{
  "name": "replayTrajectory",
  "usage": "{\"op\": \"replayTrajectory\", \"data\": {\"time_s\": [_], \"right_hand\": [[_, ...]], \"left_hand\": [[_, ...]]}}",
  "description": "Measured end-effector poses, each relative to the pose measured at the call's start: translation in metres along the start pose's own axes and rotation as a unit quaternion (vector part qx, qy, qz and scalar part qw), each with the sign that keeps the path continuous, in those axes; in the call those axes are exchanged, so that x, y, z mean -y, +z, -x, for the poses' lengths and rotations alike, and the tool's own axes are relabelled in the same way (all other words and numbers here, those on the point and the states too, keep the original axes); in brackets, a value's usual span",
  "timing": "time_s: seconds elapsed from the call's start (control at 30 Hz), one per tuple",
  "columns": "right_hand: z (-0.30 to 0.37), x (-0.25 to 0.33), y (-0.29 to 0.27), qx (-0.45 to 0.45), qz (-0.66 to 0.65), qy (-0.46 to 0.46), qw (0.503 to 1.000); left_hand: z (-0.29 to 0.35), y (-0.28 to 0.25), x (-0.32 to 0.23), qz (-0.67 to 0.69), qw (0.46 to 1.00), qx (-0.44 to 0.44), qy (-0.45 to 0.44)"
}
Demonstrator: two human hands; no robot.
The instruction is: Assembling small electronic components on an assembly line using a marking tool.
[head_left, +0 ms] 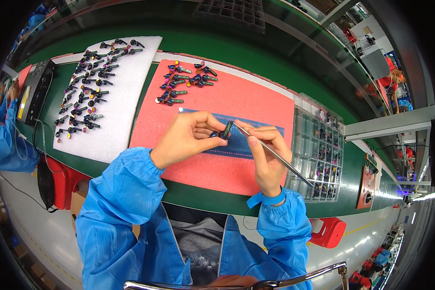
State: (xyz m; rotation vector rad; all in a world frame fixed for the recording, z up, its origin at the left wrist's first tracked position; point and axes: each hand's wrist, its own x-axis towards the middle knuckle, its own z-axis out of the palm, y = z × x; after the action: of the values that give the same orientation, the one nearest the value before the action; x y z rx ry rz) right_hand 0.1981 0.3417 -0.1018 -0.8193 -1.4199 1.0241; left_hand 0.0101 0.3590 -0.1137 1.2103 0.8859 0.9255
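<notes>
My left hand (191,137) pinches a dark earbud (228,128) with a greenish stem, held up over the work mat. In my right hand (268,154) is a pair of slim metal tweezers (286,164), their tip at the top of the stem and the other end slanting down to the right. Whether the tip touches the stem I cannot tell. Beneath both hands lies a blue mat (217,152) on a pink foam sheet (150,130). Several similar earbuds (178,84) with shiny purple and gold parts lie in rows on the pink sheet, farther away.
A white foam sheet (123,121) at left carries several more earbuds. On the right stands a clear compartment tray (299,140) with small parts. A black box (43,89) sits at the far left, near a co-worker's blue sleeve (9,140). Red stools (329,233) stand below the green bench.
</notes>
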Motion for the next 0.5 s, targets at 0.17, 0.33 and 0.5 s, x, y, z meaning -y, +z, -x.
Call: {"op": "replayTrajectory", "data": {"time_s": [0.17, 0.33, 0.5], "right_hand": [[0.0002, -0.005, 0.0003, 0.007, 0.006, -0.017, 1.0], [-0.0002, -0.0056, 0.0007, 0.012, 0.018, -0.015, 1.0], [-0.0001, -0.0047, 0.0009, 0.014, 0.017, -0.017, 1.0]], "left_hand": [[0.0004, 0.0002, -0.001, -0.012, 1.0, 0.0, -0.008], [0.0002, -0.0002, 0.0, -0.011, 1.0, 0.0, -0.007], [0.0006, -0.0005, -0.0006, -0.017, 1.0, -0.002, -0.005]]}}
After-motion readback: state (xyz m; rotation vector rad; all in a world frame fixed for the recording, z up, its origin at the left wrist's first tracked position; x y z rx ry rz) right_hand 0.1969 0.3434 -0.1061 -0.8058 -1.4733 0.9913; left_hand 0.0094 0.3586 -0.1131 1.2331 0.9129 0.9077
